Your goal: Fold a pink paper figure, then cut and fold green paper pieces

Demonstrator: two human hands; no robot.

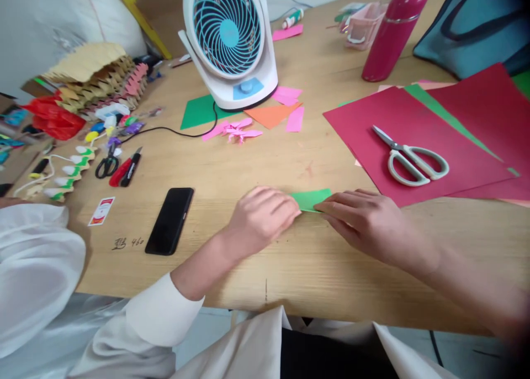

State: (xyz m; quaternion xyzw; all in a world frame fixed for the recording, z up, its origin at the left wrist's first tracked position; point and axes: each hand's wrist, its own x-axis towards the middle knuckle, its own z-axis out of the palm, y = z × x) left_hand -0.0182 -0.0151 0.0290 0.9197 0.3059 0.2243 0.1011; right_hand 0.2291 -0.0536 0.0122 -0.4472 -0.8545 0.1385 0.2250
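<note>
A small strip of green paper [311, 200] lies on the wooden table between my hands. My left hand [265, 213] is closed at the strip's left end, fingers bent over its edge. At the right end, my right hand [360, 219] pinches the paper with thumb and fingers together. The ends of the strip are partly hidden under my fingertips. To the right, white-handled scissors [414, 161] rest on dark red paper sheets [372, 119].
A white and blue fan [229, 36] stands at the back, with pink paper pieces [295, 119] and an orange piece [273, 115] before it. A black phone [169, 221] lies left. A magenta bottle [395, 33] stands back right. Another person's white sleeve [39, 268] is at far left.
</note>
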